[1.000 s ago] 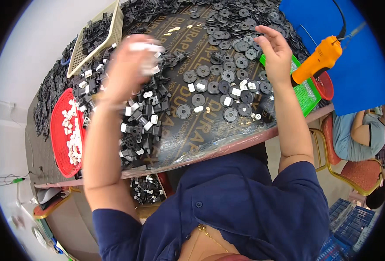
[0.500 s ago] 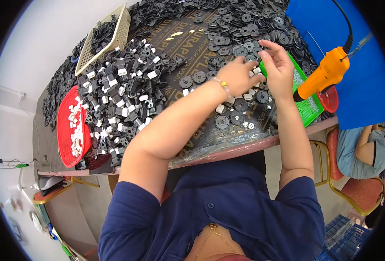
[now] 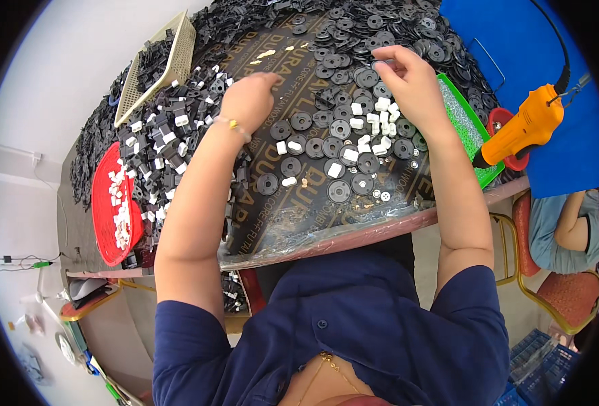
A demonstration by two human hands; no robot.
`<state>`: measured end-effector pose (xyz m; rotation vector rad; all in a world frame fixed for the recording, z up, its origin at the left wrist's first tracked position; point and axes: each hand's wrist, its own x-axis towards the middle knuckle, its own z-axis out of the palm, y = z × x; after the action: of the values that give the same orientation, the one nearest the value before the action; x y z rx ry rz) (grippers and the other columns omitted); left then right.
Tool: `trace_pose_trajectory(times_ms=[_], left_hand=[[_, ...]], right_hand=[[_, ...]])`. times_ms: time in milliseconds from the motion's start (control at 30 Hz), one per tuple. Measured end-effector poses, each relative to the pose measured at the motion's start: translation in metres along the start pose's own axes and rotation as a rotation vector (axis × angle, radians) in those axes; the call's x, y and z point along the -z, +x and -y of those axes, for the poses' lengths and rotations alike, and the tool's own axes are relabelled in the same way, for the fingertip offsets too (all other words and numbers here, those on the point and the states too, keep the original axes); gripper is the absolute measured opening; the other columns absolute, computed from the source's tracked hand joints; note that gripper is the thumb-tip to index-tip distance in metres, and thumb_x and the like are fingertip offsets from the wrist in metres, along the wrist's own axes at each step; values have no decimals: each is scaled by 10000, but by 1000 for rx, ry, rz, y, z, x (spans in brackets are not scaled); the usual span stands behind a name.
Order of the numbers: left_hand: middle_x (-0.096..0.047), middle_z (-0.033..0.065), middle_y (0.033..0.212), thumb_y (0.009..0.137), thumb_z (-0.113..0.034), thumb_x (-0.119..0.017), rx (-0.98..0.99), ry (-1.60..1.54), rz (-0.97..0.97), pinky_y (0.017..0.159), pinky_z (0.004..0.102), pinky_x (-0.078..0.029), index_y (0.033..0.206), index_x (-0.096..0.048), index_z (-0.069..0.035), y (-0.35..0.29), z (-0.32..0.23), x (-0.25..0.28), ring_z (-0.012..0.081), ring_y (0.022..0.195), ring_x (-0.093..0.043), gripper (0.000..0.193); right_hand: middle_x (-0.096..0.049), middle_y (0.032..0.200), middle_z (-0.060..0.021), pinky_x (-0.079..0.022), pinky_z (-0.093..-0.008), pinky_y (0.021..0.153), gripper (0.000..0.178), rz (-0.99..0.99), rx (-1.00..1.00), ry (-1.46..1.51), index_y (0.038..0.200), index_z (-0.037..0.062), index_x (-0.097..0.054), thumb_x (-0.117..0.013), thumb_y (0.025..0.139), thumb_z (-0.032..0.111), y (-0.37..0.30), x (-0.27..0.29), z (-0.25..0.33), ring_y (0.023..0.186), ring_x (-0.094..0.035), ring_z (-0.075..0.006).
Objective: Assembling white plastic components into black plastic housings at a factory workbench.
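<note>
hands have parted since before. your left hand (image 3: 249, 100) curls loosely on the table (image 3: 272, 216); your right hand (image 3: 411, 84) pinches among black discs (image 3: 340, 128).

- The left hand (image 3: 249, 101) sits in the upper middle of the frame, a little left of centre, knuckles up and fingers curled downward in a loose fist.
- A thin bracelet (image 3: 232, 125) circles the left wrist.
- The left forearm runs bare from the lower left of the frame, slanting up and to the right; the elbow is bent near the short dark blue sleeve.
- The right hand (image 3: 413, 84) lies in the upper right of centre, palm down, fingers bent and pointing toward the upper left, thumb tucked in toward them.
- The right forearm rises almost straight from the lower right, bare to the sleeve.
- The two hands are well apart.
</note>
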<state>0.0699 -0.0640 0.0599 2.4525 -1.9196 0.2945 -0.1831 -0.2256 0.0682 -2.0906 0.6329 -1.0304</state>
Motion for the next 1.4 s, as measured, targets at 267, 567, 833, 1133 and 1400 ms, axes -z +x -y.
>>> trace_pose_trajectory(times_ms=[267, 567, 833, 1133, 1400], left_hand=[[-646, 121, 1073, 854, 65, -595, 269, -2040, -269, 783, 278, -526, 1261, -524, -24, -63, -38, 23, 159, 908, -619, 423], [-621, 80, 1131, 995, -180, -592, 394, -2148, -275, 813, 317, -506, 1229, -575, -21, -80, -40, -29, 163, 999, -608, 284], [-556, 133, 1227, 955, -37, -589, 502, -2340, -236, 871, 373, -525, 1365, -420, -64, -79, -50, -31, 249, 991, -621, 444], [-563, 108, 1250, 950, -25, -566, 467, -2284, -213, 817, 305, -498, 1281, -522, -18, -81, -59, -23, 239, 1037, -634, 334], [-570, 124, 1284, 966, -74, -589, 486, -2251, -190, 838, 311, -519, 1330, -488, -23, -84, -56, -20, 243, 1055, -650, 381]], right_hand=[[-660, 1178, -167, -502, -410, 935, 356, 275, 172, -463, 1203, 45, -642, -639, 850, 89, 29, -53, -32, 1074, -636, -321], [-689, 1069, -133, -497, -405, 910, 265, 813, 91, -442, 1057, 53, -700, -730, 809, 140, 19, -71, -18, 1038, -632, -323], [-720, 994, -147, -523, -363, 846, 293, 307, -103, -353, 1057, 28, -705, -721, 832, 215, 80, -50, -19, 938, -685, -274], [-651, 1192, -176, -490, -410, 953, 519, 203, -67, -467, 1298, 55, -576, -723, 840, 250, 197, -150, -69, 1121, -619, -313], [-459, 1432, -183, -400, -501, 1061, 809, 316, 269, -692, 1461, 174, -423, -752, 791, 486, 278, -267, -58, 1318, -435, -389]])
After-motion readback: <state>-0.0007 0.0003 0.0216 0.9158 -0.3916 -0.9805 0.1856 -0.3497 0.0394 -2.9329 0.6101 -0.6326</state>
